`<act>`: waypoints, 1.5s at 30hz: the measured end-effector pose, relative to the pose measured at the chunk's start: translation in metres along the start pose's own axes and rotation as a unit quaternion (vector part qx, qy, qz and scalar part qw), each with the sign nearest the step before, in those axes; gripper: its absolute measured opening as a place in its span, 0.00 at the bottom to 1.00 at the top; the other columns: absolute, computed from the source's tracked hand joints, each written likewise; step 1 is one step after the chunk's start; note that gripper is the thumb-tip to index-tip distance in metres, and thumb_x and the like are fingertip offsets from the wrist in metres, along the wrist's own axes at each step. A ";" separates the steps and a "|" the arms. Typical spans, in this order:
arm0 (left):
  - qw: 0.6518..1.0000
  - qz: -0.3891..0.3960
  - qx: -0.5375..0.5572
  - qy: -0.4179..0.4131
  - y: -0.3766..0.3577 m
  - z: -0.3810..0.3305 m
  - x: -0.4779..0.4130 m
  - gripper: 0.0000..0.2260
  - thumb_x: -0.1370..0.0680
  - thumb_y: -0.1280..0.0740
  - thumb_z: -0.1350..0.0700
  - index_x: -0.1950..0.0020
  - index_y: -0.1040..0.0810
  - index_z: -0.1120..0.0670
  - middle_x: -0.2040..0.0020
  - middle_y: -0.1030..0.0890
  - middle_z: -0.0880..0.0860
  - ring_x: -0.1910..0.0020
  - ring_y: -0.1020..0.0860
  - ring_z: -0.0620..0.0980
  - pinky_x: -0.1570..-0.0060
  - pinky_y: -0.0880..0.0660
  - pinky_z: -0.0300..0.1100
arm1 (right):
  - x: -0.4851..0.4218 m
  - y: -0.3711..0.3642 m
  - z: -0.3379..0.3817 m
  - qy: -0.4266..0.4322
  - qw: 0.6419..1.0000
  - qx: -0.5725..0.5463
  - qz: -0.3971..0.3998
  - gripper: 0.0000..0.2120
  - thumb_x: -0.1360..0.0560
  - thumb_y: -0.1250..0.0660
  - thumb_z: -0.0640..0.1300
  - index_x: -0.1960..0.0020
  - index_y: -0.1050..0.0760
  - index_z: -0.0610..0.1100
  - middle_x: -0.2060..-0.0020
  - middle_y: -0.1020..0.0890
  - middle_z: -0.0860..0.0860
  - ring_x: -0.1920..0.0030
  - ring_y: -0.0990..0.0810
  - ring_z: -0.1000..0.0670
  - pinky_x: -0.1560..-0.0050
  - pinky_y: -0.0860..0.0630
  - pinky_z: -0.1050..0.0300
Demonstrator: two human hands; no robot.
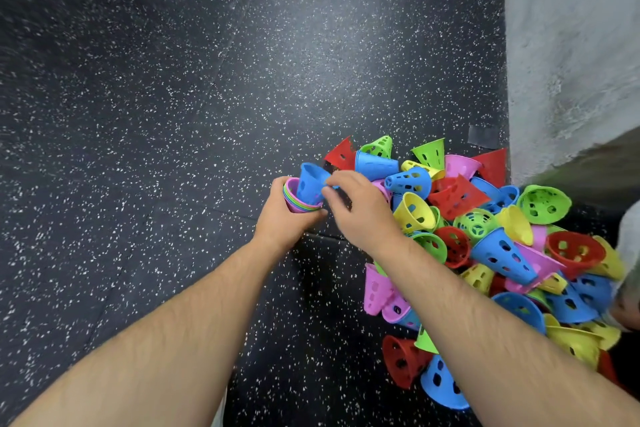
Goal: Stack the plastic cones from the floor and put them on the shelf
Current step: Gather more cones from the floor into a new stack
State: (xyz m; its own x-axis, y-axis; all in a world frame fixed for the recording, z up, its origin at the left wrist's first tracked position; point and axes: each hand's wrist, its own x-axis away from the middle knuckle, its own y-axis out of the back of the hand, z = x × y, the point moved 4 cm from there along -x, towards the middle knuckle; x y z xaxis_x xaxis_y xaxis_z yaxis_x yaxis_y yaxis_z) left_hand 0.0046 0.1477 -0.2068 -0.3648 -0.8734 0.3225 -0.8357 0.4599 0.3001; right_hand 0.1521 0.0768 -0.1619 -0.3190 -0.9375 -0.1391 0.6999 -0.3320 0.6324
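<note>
A heap of small perforated plastic cones (485,236) in red, blue, green, yellow and pink lies on the floor at the right. My left hand (278,218) grips a nested stack of cones (300,202), its pink, green and blue rims showing. My right hand (360,208) pinches a blue cone (310,180) whose narrow end sits tilted in the mouth of that stack. Both hands hover just left of the heap. No shelf shows in this view.
Dark speckled rubber floor (173,114) stretches away to the left and ahead. A rough grey wall (571,45) rises at the right, close behind the heap. Part of a grey garment (628,253) shows at the right edge.
</note>
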 end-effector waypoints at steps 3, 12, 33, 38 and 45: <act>1.000 -0.003 0.013 -0.007 -0.003 -0.006 -0.012 0.31 0.38 0.17 0.49 0.40 0.28 0.47 0.51 0.16 0.44 0.56 0.19 0.41 0.50 0.22 0.41 | -0.013 0.000 0.000 0.004 1.000 0.008 0.030 0.12 0.20 0.37 0.48 0.40 0.22 0.45 0.44 0.20 0.53 0.39 0.25 0.56 0.35 0.32 0.63; 1.000 0.001 -0.002 0.002 -0.010 -0.004 -0.034 0.30 0.34 0.16 0.55 0.39 0.30 0.48 0.50 0.18 0.45 0.54 0.20 0.42 0.49 0.25 0.39 | -0.101 -0.014 -0.036 0.002 0.923 0.341 0.180 0.25 0.24 0.36 0.38 0.28 0.30 0.50 0.26 0.35 0.44 0.28 0.36 0.41 0.30 0.38 0.50; 1.000 0.002 -0.004 -0.007 -0.023 -0.022 -0.048 0.31 0.37 0.16 0.54 0.40 0.29 0.48 0.53 0.18 0.44 0.57 0.20 0.43 0.52 0.23 0.41 | -0.065 0.032 -0.017 0.039 0.983 0.161 0.083 0.13 0.23 0.36 0.44 0.40 0.24 0.45 0.50 0.19 0.48 0.47 0.23 0.44 0.45 0.27 0.48; 0.999 0.019 -0.016 -0.026 -0.046 -0.037 -0.059 0.30 0.36 0.16 0.56 0.41 0.29 0.48 0.53 0.19 0.44 0.58 0.20 0.42 0.50 0.23 0.41 | -0.063 0.059 -0.036 -0.090 0.978 0.179 0.063 0.15 0.27 0.38 0.43 0.41 0.26 0.46 0.46 0.19 0.47 0.43 0.24 0.43 0.44 0.28 0.49; 0.998 0.049 -0.005 -0.035 -0.076 -0.045 -0.078 0.31 0.38 0.15 0.55 0.42 0.28 0.47 0.53 0.17 0.46 0.57 0.19 0.42 0.48 0.21 0.45 | -0.085 0.059 -0.071 -0.143 0.943 0.251 0.164 0.18 0.22 0.44 0.47 0.37 0.21 0.48 0.25 0.34 0.51 0.29 0.33 0.43 0.30 0.35 0.50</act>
State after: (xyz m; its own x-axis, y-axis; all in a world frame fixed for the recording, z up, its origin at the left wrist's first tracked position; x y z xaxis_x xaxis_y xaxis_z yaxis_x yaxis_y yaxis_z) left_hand 0.1149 0.1885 -0.2139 -0.4721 -0.8331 0.2880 -0.7908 0.5447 0.2792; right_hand 0.2656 0.1300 -0.1669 -0.3481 -0.8905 0.2930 0.4226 0.1299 0.8970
